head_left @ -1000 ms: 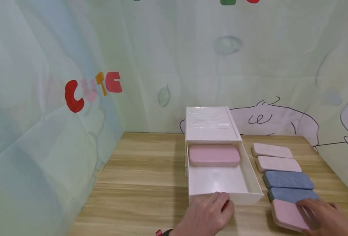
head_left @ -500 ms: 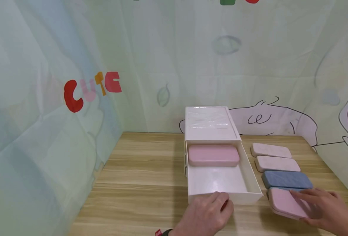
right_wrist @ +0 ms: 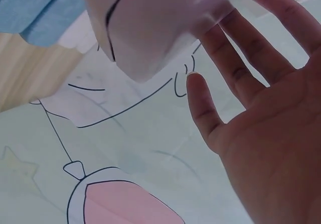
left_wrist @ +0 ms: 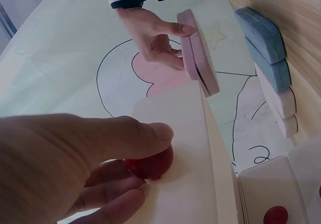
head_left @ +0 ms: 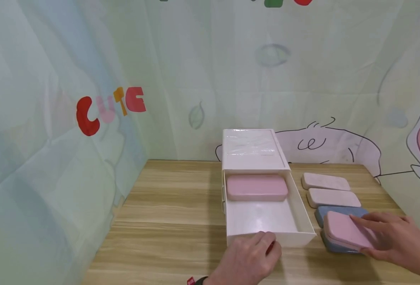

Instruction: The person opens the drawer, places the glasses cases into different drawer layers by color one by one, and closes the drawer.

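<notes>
My left hand (head_left: 247, 259) is at the front of a white drawer (head_left: 263, 219) that is pulled out. In the left wrist view its thumb and fingers pinch a round red knob (left_wrist: 153, 164) on the drawer front. My right hand (head_left: 396, 239) grips a pink glasses case (head_left: 350, 229) between thumb and fingers. The left wrist view shows this case raised off the table, its seam along the side. From the head view it overlaps two blue glasses cases (head_left: 332, 213). Inside the drawer, a second pink glasses case (head_left: 257, 187) lies across the back.
The drawer belongs to a white cabinet (head_left: 254, 148) against the back curtain; another red knob (left_wrist: 276, 215) shows on it. Two pale pink cases (head_left: 333, 198) lie behind the blue ones, right of the drawer. Printed curtains surround the wooden table (head_left: 167, 213).
My right hand has lifted the pink glasses case from the front of the row and carried it up and slightly left, over the blue cases. The left hand stays on the knob.
</notes>
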A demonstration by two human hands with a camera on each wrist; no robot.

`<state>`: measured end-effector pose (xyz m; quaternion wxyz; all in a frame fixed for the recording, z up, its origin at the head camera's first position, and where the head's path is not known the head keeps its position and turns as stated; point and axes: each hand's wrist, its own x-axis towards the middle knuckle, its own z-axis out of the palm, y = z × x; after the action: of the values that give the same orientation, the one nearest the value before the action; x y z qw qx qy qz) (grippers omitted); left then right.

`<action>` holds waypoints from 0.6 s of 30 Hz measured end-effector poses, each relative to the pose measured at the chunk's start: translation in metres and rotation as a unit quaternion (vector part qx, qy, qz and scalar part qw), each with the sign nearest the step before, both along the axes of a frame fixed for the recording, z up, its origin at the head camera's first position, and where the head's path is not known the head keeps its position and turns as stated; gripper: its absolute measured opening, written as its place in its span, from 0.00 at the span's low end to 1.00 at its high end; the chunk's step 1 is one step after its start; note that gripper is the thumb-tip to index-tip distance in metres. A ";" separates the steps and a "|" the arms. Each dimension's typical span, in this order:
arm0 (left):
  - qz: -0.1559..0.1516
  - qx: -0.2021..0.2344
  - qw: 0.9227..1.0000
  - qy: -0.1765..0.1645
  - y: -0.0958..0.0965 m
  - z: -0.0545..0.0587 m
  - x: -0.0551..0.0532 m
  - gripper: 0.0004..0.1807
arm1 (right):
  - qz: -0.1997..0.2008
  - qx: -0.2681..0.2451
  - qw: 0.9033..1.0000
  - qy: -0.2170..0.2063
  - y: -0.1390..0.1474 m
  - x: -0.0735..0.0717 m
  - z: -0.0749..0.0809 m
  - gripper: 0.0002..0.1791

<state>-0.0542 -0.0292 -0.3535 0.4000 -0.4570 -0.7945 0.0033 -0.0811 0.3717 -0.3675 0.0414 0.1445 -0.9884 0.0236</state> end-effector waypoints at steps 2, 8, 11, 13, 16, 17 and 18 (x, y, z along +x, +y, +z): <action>0.000 0.001 1.000 0.001 0.000 0.000 0.000 0.07 | 0.004 -0.008 1.000 0.009 -0.001 0.000 0.004 0.45; 0.001 0.001 1.000 -0.003 0.000 0.002 0.001 0.07 | 0.026 -0.023 0.996 0.086 -0.005 -0.002 0.017 0.46; 0.003 -0.003 1.000 -0.016 0.001 0.002 0.001 0.05 | 0.027 -0.032 0.995 0.092 -0.007 -0.005 0.025 0.47; 0.004 -0.005 1.000 -0.027 0.001 0.002 0.002 0.05 | 0.032 -0.036 0.994 0.097 -0.010 -0.007 0.030 0.47; 0.006 -0.005 0.999 -0.032 0.000 0.002 0.003 0.06 | 0.049 -0.036 0.993 0.102 -0.014 -0.009 0.037 0.48; 0.006 -0.006 0.999 -0.035 -0.001 0.002 0.004 0.07 | 0.054 -0.034 0.992 0.107 -0.016 -0.010 0.040 0.48; 0.006 -0.006 0.999 -0.036 -0.001 0.003 0.004 0.07 | 0.058 -0.030 0.992 0.110 -0.018 -0.011 0.042 0.48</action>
<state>-0.0501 -0.0303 -0.3508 0.3688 -0.4541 -0.8110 -0.0062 -0.0922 0.3537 -0.3250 0.1530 0.2018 -0.9666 0.0397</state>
